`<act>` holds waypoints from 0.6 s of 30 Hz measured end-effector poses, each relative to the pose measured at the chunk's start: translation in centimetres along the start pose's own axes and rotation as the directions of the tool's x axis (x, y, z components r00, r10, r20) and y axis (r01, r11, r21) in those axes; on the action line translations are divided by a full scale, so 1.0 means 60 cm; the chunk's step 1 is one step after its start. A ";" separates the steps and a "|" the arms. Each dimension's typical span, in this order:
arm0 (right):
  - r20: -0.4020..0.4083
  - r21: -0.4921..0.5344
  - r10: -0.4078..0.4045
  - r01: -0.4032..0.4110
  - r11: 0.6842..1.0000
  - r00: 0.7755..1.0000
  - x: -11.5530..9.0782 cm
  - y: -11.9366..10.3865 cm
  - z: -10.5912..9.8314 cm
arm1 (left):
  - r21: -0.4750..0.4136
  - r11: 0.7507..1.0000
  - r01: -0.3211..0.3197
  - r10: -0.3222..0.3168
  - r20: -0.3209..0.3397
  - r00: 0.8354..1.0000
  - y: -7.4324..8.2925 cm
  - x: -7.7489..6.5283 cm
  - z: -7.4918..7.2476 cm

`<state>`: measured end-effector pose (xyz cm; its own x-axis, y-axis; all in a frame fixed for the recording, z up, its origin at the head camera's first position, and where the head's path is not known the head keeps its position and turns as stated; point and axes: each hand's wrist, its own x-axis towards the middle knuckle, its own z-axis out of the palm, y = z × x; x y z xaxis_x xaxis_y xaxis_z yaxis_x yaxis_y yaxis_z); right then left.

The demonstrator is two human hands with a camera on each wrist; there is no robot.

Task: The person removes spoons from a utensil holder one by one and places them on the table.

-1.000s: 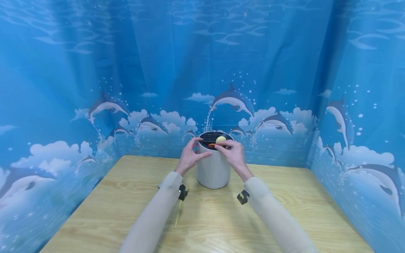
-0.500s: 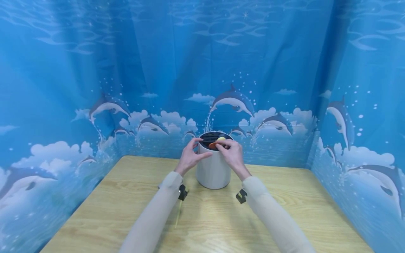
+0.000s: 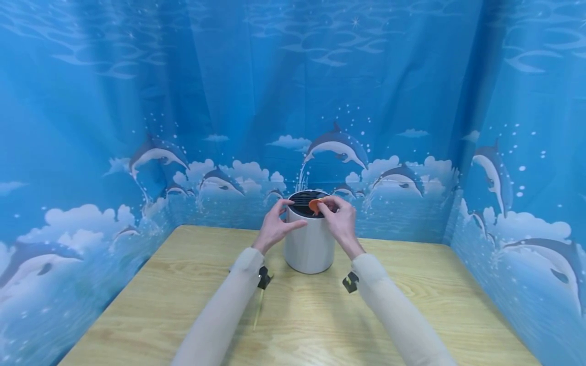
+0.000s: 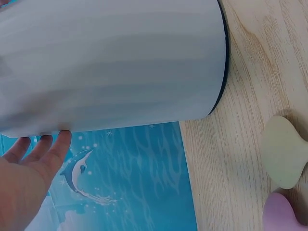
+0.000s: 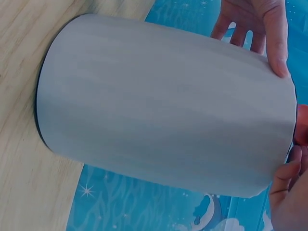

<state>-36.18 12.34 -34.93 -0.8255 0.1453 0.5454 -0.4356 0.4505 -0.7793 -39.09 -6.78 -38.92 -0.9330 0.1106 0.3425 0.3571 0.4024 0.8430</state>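
Observation:
A white cylindrical holder (image 3: 309,244) with a black slotted top (image 3: 304,198) stands upright on the table. My left hand (image 3: 274,223) holds its left side near the rim, thumb across the front and fingers against the wall. Over the right part of the top, my right hand (image 3: 341,218) pinches a flat, rounded orange piece (image 3: 314,205) between thumb and fingers. That orange piece (image 5: 302,125) shows just past the rim in the right wrist view, its kind unclear. Part of the black top is hidden behind the right hand.
On the wooden table (image 3: 302,325), a pale green paddle-shaped piece (image 4: 284,151) and a purple piece (image 4: 279,214) lie near the holder's base in the left wrist view. A thin yellow stick (image 3: 258,309) lies by the left forearm. Blue dolphin-print curtains (image 3: 256,101) enclose the table.
The orange piece has risen slightly and turned more upright, moving a little right with my right hand. The yellow rounded piece beside it has gone out of sight. My left hand keeps its place.

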 end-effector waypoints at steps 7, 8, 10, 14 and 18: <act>-0.013 -0.035 -0.096 0.095 0.995 0.995 0.007 0.005 -0.007 | 0.002 1.000 0.003 -0.003 -0.001 1.000 0.000 0.001 -0.001; -0.003 -0.042 -0.103 0.103 0.994 0.995 0.007 0.005 -0.008 | 0.001 1.000 0.002 -0.002 -0.001 1.000 0.000 0.001 -0.002; 0.022 -0.046 -0.103 0.104 0.993 0.994 0.008 0.004 -0.011 | 0.001 1.000 0.001 -0.001 -0.001 1.000 0.000 0.001 -0.002; 0.088 -0.038 -0.046 0.050 0.998 0.995 0.009 0.001 -0.018 | -0.007 1.000 0.003 -0.003 0.002 1.000 0.002 0.000 -0.002; 0.136 -0.047 0.005 0.001 0.999 0.991 0.019 0.001 -0.022 | -0.006 1.000 0.010 -0.010 0.008 1.000 0.003 0.000 -0.002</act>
<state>-36.65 13.70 -33.94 -0.8691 0.0264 0.4940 -0.4190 0.4916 -0.7634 -39.01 -6.80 -38.74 -0.9368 0.1140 0.3307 0.3481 0.3977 0.8489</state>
